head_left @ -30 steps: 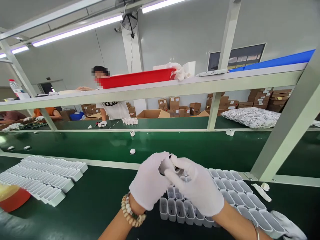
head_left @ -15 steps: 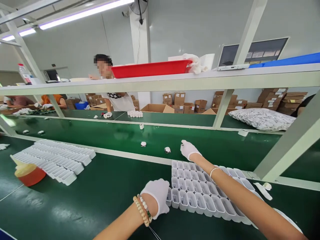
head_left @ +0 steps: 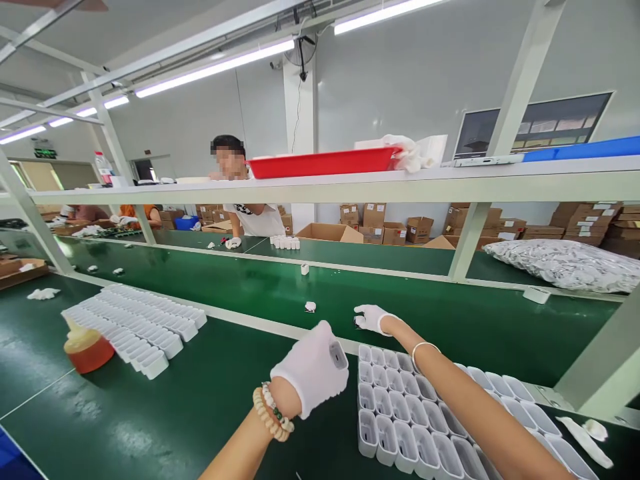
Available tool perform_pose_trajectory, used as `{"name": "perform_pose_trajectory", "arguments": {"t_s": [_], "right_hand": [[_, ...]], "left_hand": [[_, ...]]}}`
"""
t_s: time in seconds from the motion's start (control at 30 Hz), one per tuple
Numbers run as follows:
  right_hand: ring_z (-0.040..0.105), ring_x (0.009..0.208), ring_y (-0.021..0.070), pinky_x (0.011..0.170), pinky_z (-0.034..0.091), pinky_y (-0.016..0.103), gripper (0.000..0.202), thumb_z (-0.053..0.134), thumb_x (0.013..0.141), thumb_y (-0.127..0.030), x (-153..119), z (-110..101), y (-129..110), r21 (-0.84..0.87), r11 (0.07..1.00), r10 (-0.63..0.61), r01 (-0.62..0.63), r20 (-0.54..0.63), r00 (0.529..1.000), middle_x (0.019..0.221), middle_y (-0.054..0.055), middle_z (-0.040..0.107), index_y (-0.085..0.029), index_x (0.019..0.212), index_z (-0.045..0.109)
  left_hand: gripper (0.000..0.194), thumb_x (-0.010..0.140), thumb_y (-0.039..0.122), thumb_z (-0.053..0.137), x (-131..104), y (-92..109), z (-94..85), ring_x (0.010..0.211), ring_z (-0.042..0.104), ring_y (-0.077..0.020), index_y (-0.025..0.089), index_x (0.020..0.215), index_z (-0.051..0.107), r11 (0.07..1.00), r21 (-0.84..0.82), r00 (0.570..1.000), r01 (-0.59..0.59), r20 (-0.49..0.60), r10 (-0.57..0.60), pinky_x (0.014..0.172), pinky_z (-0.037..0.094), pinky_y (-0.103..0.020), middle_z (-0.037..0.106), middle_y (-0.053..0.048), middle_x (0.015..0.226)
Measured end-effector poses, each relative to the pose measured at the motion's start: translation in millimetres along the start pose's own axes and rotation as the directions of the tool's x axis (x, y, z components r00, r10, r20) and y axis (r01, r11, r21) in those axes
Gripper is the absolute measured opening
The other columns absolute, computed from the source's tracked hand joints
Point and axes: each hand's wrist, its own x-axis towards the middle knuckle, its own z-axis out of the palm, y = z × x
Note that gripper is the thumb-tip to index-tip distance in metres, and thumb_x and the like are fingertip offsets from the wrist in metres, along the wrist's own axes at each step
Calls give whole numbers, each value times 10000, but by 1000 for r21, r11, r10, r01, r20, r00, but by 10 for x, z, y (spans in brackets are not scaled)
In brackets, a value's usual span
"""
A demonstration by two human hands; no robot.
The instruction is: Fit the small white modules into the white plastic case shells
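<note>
My left hand point(head_left: 313, 370), in a white glove, is closed around a small white plastic housing point(head_left: 339, 355) whose open side shows at the fingers. It is raised left of a block of several rows of similar open white housings point(head_left: 397, 400). My right hand point(head_left: 373, 319), also gloved, is stretched over that block to the green belt. Its fingertips close around a small white-and-black part point(head_left: 358, 323), partly hidden by the glove. Another such part point(head_left: 310, 307) lies on the belt to the left. My right forearm covers some of the housings.
A second block of white housings point(head_left: 135, 327) and an orange-red pot with a yellowish top point(head_left: 87, 347) stand at left. Overhead runs a shelf point(head_left: 320, 192) with a red tray point(head_left: 325, 163). A co-worker point(head_left: 260, 217) stands across the belt. A full plastic bag point(head_left: 565, 263) lies at right.
My left hand has lifted a housing away from the near left corner of the block. My right hand has moved left and down onto the small part. The view has tilted upward and shifted left.
</note>
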Motion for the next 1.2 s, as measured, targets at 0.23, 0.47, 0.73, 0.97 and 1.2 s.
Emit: {"name": "perform_pose_trajectory", "arguments": {"t_s": [0.23, 0.47, 0.73, 0.97, 1.2], "right_hand": [[658, 939, 210, 802, 565, 390, 290, 596, 944, -377, -347, -160, -150, 237, 962, -105, 138, -146, 984, 1125, 61, 656, -168, 1144, 625], [668, 837, 173, 713, 582, 338, 247, 601, 947, -343, -344, -195, -142, 457, 876, -86, 152, -162, 983, 1036, 45, 672, -153, 1103, 633], [720, 883, 229, 860, 595, 441, 499, 810, 666, -264, -1161, -374, -223, 645, 720, -77, 256, -292, 953, 923, 54, 769, -164, 1124, 639], [717, 699, 193, 680, 630, 344, 333, 670, 742, -326, -1996, -302, -584, 491, 829, -57, 268, -403, 913, 803, -24, 762, -297, 1066, 742], [581, 583, 138, 554, 526, 250, 115, 546, 848, -253, -1996, -324, -605, 256, 863, -303, 435, -426, 852, 694, -50, 642, -294, 868, 651]], "left_hand": [[205, 726, 121, 613, 1, 186, -408, 664, 618, -108, 219, 891, 541, 919, -316, 957, -236, -242, 162, 638, 536, -231, 649, 49, 834], [343, 703, 139, 676, -107, 144, -432, 854, 658, -179, 231, 1033, 665, 945, -111, 939, -307, -200, 281, 809, 570, -323, 694, -5, 1011], [405, 720, 89, 669, -229, 152, -497, 889, 674, -179, 273, 1080, 659, 914, 50, 886, -403, -230, 403, 873, 572, -330, 695, 4, 1057], [414, 684, 8, 668, -311, 242, -409, 995, 662, -218, 261, 1011, 658, 895, 89, 873, -438, -198, 447, 875, 570, -368, 690, -18, 1105], [443, 675, -9, 640, -350, 252, -374, 998, 659, -223, 267, 1021, 655, 882, 118, 860, -455, -200, 470, 856, 568, -373, 691, -18, 1109]]}}
